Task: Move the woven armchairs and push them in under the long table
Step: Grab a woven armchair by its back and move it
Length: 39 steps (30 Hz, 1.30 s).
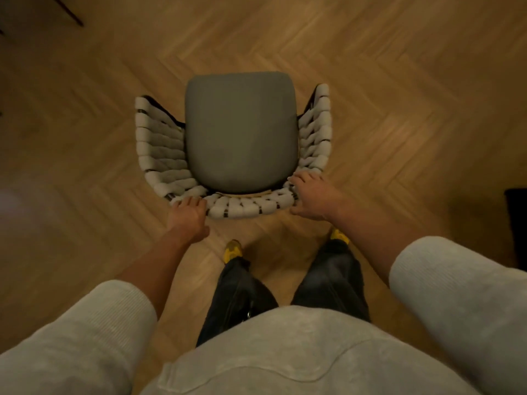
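1. Floor [399, 95]: herringbone wood. The desk is not in view.
2. Armchair [159, 155]: directly ahead of the person, seat facing away. Its legs are hidden, so whether it is lifted cannot be told.
3. Cushion [241, 132]: grey, seated in the woven shell.
4. Left hand [188, 213] and right hand [310, 195]: each curls over the back rim and grips it near opposite corners.

Procedure (judged): the armchair is in transit. Keep both grips level, move both sides evenly to prevent twisting, and align the seat with the desk before pushing in.

The wood floor [399, 95] (zigzag boards) has the woven armchair [241, 132] on it; two yellow shoes [232, 250] stand just behind the armchair
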### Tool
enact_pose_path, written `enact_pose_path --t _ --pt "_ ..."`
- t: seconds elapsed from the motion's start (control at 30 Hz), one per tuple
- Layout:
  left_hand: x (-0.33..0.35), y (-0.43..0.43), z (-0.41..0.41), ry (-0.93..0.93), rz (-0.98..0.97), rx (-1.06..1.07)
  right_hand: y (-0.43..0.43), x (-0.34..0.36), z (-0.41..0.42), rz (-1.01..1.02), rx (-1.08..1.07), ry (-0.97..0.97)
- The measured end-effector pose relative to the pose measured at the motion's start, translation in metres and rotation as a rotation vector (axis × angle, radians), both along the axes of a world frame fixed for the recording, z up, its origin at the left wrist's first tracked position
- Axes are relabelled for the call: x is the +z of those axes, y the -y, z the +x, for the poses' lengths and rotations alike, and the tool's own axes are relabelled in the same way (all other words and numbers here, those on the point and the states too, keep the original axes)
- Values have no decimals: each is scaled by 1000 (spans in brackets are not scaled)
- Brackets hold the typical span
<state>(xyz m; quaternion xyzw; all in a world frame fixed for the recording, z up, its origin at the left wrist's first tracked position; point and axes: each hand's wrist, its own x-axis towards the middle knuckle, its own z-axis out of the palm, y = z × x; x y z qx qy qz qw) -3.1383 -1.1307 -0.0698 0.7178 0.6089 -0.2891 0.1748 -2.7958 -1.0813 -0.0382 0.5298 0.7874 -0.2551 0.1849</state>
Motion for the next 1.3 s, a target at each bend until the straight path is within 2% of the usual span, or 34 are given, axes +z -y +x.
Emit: enact_pose_path --t 0.2,0.4,0.83,1.3 --pt "-35 -25 -53 14 42 -194 8 -40 -57 33 18 169" --pt "-48 -31 -40 -9 46 -209 23 -62 -70 66 -52 411" --pt "-46 -61 -17 -63 44 -391 59 -57 -52 29 -208 433" --pt "-42 -117 128 42 46 -698 99 -58 65 -53 -542 406"
